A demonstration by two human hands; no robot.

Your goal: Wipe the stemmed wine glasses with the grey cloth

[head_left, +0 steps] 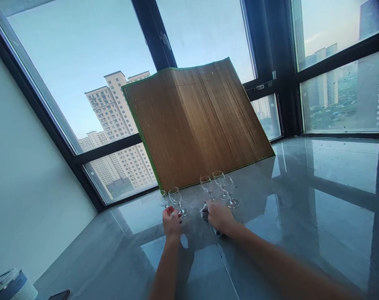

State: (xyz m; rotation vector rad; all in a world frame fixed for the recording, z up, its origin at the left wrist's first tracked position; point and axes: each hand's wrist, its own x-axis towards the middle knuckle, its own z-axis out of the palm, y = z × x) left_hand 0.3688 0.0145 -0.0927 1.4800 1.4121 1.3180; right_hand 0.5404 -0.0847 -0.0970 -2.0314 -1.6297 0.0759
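Observation:
My left hand (171,224) has its fingers curled together at the stem of a clear wine glass (161,199), whose foot is hidden behind the fingers. Close by on the right stands a second wine glass (175,196), upright on the glossy grey floor. My right hand (220,216) is closed around a crumpled grey cloth (204,211), part of which hangs below the palm. Just beyond this hand stand three more wine glasses: one on the left (206,184), one at the back (218,178) and one on the right (228,186).
A brown bamboo mat (202,125) with green edging leans against the dark window frame (270,54) behind the glasses. At the lower left are a white and blue lidded cup (16,287) and a dark phone-like object (60,295). A pale wall (27,166) rises on the left.

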